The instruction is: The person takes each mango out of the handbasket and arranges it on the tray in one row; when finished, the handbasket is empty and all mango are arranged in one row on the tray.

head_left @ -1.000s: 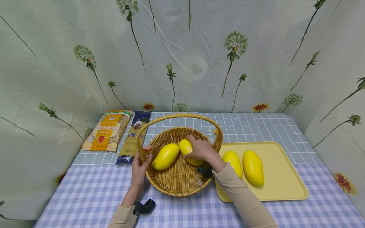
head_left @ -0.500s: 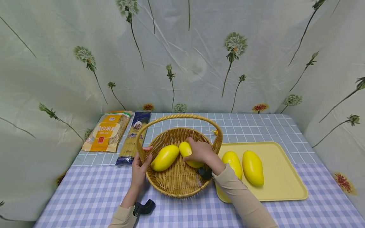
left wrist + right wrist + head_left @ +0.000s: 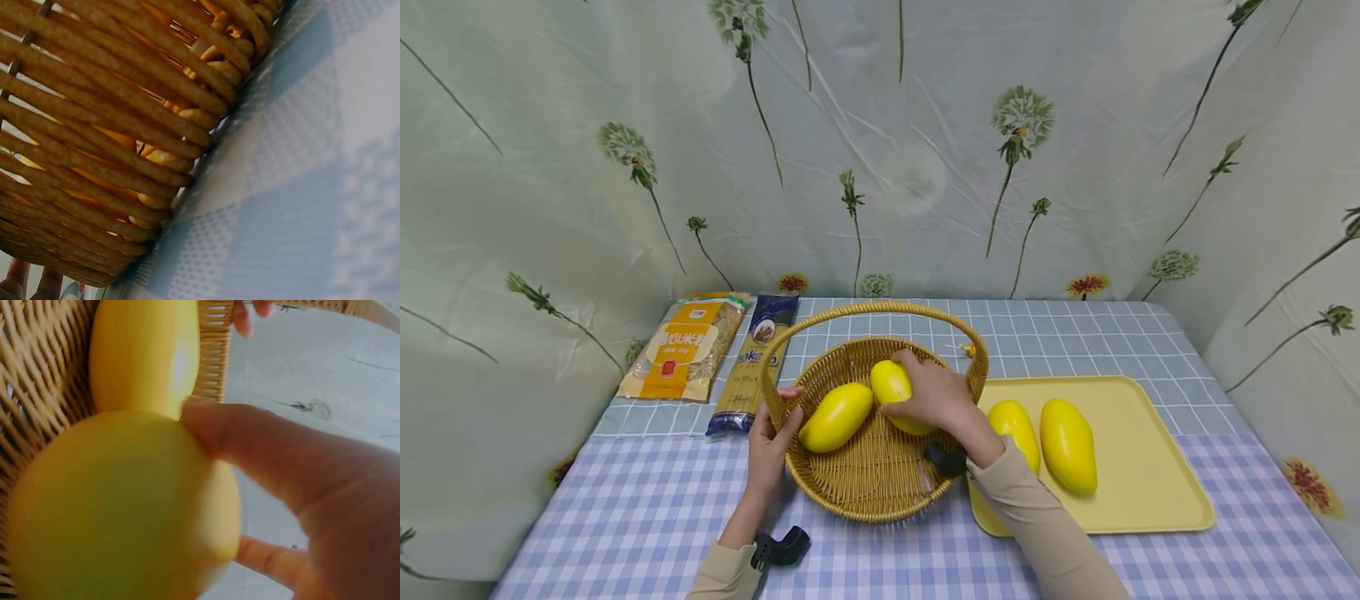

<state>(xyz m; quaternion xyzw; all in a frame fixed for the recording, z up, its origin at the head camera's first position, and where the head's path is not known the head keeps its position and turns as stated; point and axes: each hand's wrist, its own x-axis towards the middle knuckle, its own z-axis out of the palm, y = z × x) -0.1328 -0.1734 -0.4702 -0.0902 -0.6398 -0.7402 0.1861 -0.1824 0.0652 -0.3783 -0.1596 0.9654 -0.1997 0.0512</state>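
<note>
The right hand [image 3: 931, 392] grips a yellow mango [image 3: 891, 383] inside the wicker basket [image 3: 865, 483], just beside a second mango [image 3: 837, 418]; the left hand [image 3: 767, 450] pinches the basket's left side at the foot of its handle [image 3: 880, 307], and two more mangoes [image 3: 1068, 447] lie on the yellow tray [image 3: 1150, 450]

Rough-woven in the round brown wicker basket [image 3: 880, 515]; smooth, glossy on the oval yellow mangoes [image 3: 835, 418] inside it; smooth, plastic-looking in the rectangular yellow tray [image 3: 1150, 458] beside it.
</note>
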